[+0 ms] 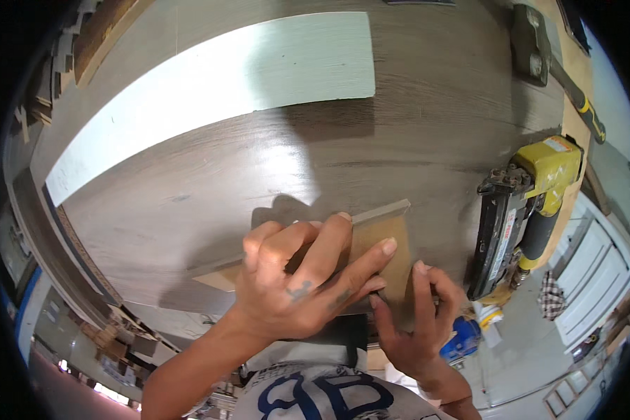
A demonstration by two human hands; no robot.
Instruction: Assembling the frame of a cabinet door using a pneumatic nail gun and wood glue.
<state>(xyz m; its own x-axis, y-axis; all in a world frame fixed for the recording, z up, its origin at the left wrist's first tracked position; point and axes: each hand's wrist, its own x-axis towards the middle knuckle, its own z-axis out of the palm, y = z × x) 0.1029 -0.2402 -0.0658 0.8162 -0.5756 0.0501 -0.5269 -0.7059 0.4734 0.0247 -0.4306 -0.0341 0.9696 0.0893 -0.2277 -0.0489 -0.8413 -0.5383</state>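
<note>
Tabletop [427, 154]: grey-brown, with streaks of wood grain; it fills most of the view and carries the work and the tools.
White board [280, 70]: long and flat, lying across the far left part of the tabletop, one end close to the left rim, well apart from both hands.
Shirt [322, 395]: white with large dark blue marks, at the lower edge, on the person at work.
Brown panel [397, 280]: at the near side of the tabletop, in front of the person, mostly covered by the hands.
Nail gun [539, 175]: yellow and black, at the right side of the tabletop, just beyond the right hand and apart from it.
Hammer [535, 52]: dark head, black and yellow handle, at the far right corner, beyond the nail gun.
Left hand [297, 280]: fingers bent over the far edge of the brown panel and grasping it, one finger stretched across its face.
Right hand [420, 322]: index finger at the panel's right edge, thumb close to the left thumb; whether these fingers pinch the panel, I cannot tell.
Checked cloth [551, 294]: hanging at the right, beyond the tabletop.
Grey strip [385, 210]: narrow, along the panel's far edge, partly under the left fingers.
</note>
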